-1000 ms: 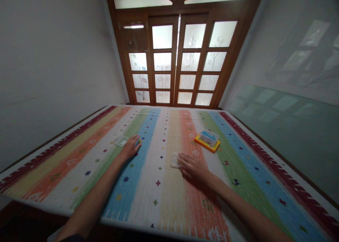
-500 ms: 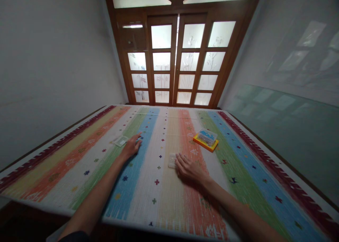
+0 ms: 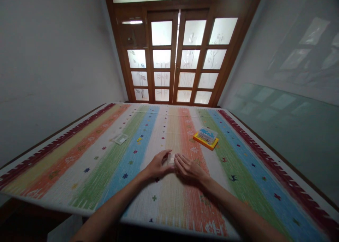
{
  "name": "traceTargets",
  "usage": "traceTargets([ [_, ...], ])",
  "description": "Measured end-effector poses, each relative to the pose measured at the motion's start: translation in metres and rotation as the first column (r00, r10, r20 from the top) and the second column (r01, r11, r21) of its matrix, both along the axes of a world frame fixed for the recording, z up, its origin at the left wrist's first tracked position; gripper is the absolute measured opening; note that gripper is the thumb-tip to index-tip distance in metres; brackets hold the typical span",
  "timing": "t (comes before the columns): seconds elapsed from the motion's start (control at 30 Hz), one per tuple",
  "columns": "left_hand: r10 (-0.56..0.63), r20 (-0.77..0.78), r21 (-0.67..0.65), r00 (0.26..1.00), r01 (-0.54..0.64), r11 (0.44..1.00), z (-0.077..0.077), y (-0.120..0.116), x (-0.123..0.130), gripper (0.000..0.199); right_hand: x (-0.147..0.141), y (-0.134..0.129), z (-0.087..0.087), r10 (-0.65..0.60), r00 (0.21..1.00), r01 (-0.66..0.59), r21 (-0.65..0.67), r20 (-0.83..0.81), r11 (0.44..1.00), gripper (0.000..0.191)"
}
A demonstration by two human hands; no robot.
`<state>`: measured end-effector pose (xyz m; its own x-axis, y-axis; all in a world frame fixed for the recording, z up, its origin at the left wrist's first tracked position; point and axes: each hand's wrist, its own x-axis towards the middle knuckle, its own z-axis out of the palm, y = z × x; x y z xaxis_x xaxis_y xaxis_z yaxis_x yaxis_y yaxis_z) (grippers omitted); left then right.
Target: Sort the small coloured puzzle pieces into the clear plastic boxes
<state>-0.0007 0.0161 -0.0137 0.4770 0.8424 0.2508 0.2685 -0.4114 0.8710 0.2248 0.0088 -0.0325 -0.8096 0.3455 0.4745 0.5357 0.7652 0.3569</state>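
A small clear plastic case (image 3: pixel 171 159) lies on the striped tablecloth, between my hands. My left hand (image 3: pixel 159 165) is curled around its left side, thumb at the near edge and fingers at the far edge. The fingers of my right hand (image 3: pixel 189 168), held together, rest over the right side of the same case. What is inside the case cannot be made out. Farther left, a clear, flat plastic piece (image 3: pixel 121 139) that looks like a case or lid lies on the green stripe, apart from both hands.
Right of centre, a transparent box with a blue pattern (image 3: pixel 207 134) sits on a yellow-orange tray or box (image 3: pixel 203 143). The striped cloth (image 3: pixel 92 178) covers the table. Walls flank it, and wooden doors with glass panes (image 3: pixel 177 58) stand beyond the far edge.
My left hand has moved right and nearer, from beside the flat plastic piece to the left side of the clear case. My right hand has stayed at the case.
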Motion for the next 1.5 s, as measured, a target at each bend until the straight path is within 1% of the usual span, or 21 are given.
traceTargets([
  [0.1,-0.012,0.047,-0.018,0.999,0.013,1.0,-0.003,0.003,0.001,0.074,0.001,-0.002,0.001,-0.015,0.999,0.015,-0.003,0.031,1.0,0.04],
  [0.27,-0.027,0.088,-0.043,0.996,0.031,0.999,-0.003,0.002,0.001,0.069,-0.004,-0.004,0.002,-0.044,0.996,0.041,0.034,0.083,0.999,0.039],
  [0.37,-0.031,0.106,-0.062,0.994,0.038,0.997,-0.003,0.001,0.001,0.07,-0.007,-0.003,0.005,-0.054,0.994,0.054,0.008,0.095,0.999,0.036],
  [0.47,-0.032,0.119,-0.078,0.992,0.042,0.996,-0.004,-0.001,-0.001,0.079,-0.005,0.0,0.016,-0.079,0.995,0.086,-0.144,0.058,0.986,0.029],
  [0.53,-0.035,0.127,-0.084,0.991,0.046,0.995,-0.004,-0.003,-0.003,0.087,0.0,0.004,0.026,-0.145,0.989,0.129,-0.309,-0.028,0.942,0.025],
  [0.6,-0.05,0.155,-0.099,0.987,0.066,0.993,-0.003,-0.006,-0.005,0.093,0.005,0.007,0.037,-0.244,0.953,0.134,-0.475,-0.177,0.87,0.026],
  [0.63,-0.064,0.175,-0.113,0.983,0.084,0.99,-0.002,-0.008,-0.006,0.094,0.007,0.009,0.042,-0.29,0.918,0.096,-0.559,-0.271,0.824,0.028],
  [0.7,-0.101,0.227,-0.155,0.969,0.138,0.978,0.002,-0.012,-0.009,0.094,0.009,0.012,0.05,-0.378,0.806,-0.073,-0.711,-0.455,0.699,0.032],
  [0.77,-0.143,0.284,-0.214,0.948,0.208,0.954,0.005,-0.015,-0.013,0.091,0.007,0.015,0.057,-0.48,0.663,-0.285,-0.787,-0.574,0.547,0.036],
  [0.83,-0.19,0.34,-0.278,0.921,0.292,0.915,0.009,-0.019,-0.016,0.088,0.003,0.017,0.062,-0.592,0.536,-0.435,-0.798,-0.601,0.416,0.039],
  [0.9,-0.23,0.381,-0.328,0.895,0.364,0.872,0.012,-0.021,-0.018,0.089,-0.002,0.018,0.067,-0.687,0.466,-0.52,-0.801,-0.558,0.297,0.039],
  [0.97,-0.251,0.395,-0.362,0.884,0.401,0.841,0.015,-0.022,-0.02,0.094,-0.006,0.018,0.07,-0.74,0.459,-0.576,-0.799,-0.492,0.174,0.037],
  [1.0,-0.252,0.39,-0.372,0.885,0.402,0.836,0.016,-0.021,-0.022,0.096,-0.007,0.018,0.071,-0.748,0.467,-0.595,-0.793,-0.472,0.129,0.038],
  [1.03,-0.244,0.382,-0.376,0.892,0.391,0.84,0.017,-0.019,-0.025,0.096,-0.008,0.019,0.071,-0.75,0.471,-0.61,-0.786,-0.465,0.104,0.039],
  [1.1,-0.204,0.351,-0.37,0.914,0.335,0.867,0.019,-0.012,-0.035,0.095,-0.008,0.02,0.068,-0.757,0.453,-0.632,-0.769,-0.47,0.099,0.042],
  [1.17,-0.117,0.307,-0.342,0.945,0.224,0.913,0.022,-0.003,-0.051,0.095,-0.005,0.022,0.059,-0.781,0.422,-0.644,-0.759,-0.461,0.099,0.045],
  [1.23,0.025,0.239,-0.281,0.971,0.045,0.959,0.027,0.009,-0.072,0.095,-0.001,0.023,0.046,-0.805,0.409,-0.631,-0.771,-0.43,0.091,0.045],
  [1.3,0.199,0.171,-0.179,0.965,-0.168,0.969,0.032,0.022,-0.098,0.092,0.003,0.024,0.033,-0.815,0.395,-0.602,-0.789,-0.423,0.119,0.041],
  [1.33,0.281,0.141,-0.122,0.949,-0.265,0.956,0.034,0.029,-0.111,0.09,0.004,0.024,0.027,-0.816,0.379,-0.602,-0.786,-0.436,0.141,0.041],
  [1.4,0.408,0.082,-0.007,0.909,-0.409,0.913,0.038,0.042,-0.136,0.084,0.006,0.022,0.018,-0.814,0.37,-0.609,-0.778,-0.449,0.152,0.042],
  [1.5,0.53,0.016,0.249,0.848,-0.517,0.819,0.04,0.061,-0.166,0.078,0.008,0.019,0.011,-0.804,0.369,-0.629,-0.762,-0.466,0.153,0.044],
])
